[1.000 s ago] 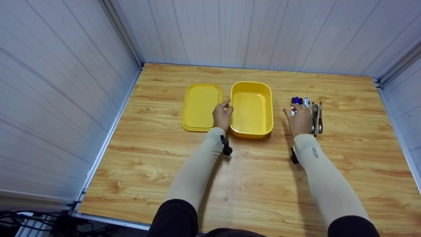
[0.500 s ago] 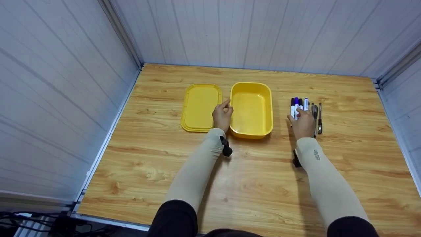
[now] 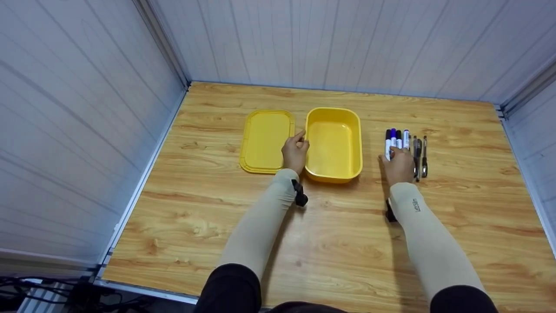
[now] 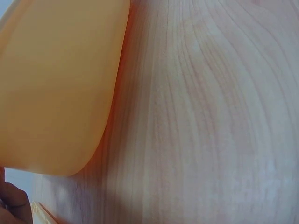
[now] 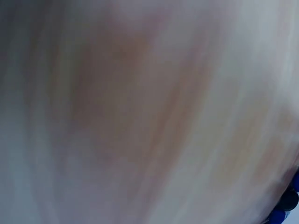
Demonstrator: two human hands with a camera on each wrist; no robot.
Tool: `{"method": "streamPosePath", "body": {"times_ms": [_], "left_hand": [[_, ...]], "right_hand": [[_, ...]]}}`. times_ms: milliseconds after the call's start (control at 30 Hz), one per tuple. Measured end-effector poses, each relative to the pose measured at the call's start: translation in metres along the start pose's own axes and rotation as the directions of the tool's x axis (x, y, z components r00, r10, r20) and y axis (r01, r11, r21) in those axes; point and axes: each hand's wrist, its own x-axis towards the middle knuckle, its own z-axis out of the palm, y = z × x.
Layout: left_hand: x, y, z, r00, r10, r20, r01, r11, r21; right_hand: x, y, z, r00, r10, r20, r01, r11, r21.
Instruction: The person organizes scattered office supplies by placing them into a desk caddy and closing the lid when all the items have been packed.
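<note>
My left hand (image 3: 295, 153) holds the left rim of an open yellow box (image 3: 333, 150), thumb and index finger at its edge. In the left wrist view, part of the hand (image 4: 13, 205) shows in the bottom corner below the box wall (image 4: 56, 88). My right hand (image 3: 397, 166) grips a row of white markers (image 3: 388, 143) with black and blue caps from above, thumb on their left side. Their lower parts are hidden under the hand. In the right wrist view, blurred wood fills most of the picture, with blue and black marker ends (image 5: 288, 199) at the lower right.
A flat yellow lid (image 3: 265, 139) lies on the wooden table (image 3: 330, 252), left of the box. Several slim black pens (image 3: 425, 156) lie just right of the markers. White panel walls (image 3: 278, 43) stand around the table.
The right hand has come down onto the markers from above, its thumb and fingers drawing closer together. The left hand stays at the box rim. Box, lid and pens keep their places.
</note>
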Motion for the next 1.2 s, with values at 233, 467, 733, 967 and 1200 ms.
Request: {"method": "streamPosePath", "body": {"times_ms": [233, 467, 733, 967, 1200], "left_hand": [[0.0001, -0.0008, 0.0011, 1.0, -0.026, 0.004, 0.027, 1.0, -0.002], [0.0, -0.0008, 0.0021, 1.0, -0.023, -0.011, 0.023, 1.0, -0.005], [0.0016, -0.0023, 0.0033, 0.999, -0.024, -0.036, 0.024, 1.0, 0.009], [0.0019, -0.0019, 0.0033, 0.999, -0.02, -0.026, 0.02, 1.0, -0.004], [0.0018, -0.0014, 0.0028, 1.0, -0.022, -0.018, 0.021, 1.0, -0.008]], "right_hand": [[0.0008, 0.0007, -0.0003, 1.0, 0.01, 0.023, -0.01, 1.0, -0.01], [0.0028, 0.0049, 0.0, 1.0, -0.019, 0.022, 0.02, 0.999, -0.038], [0.0036, 0.003, -0.0007, 0.999, -0.023, 0.043, 0.025, 0.999, -0.037], [0.004, 0.0012, -0.0029, 0.998, -0.012, 0.062, 0.014, 1.0, -0.028], [0.0037, 0.0023, -0.0028, 0.999, -0.019, 0.048, 0.02, 0.999, -0.037]]}}
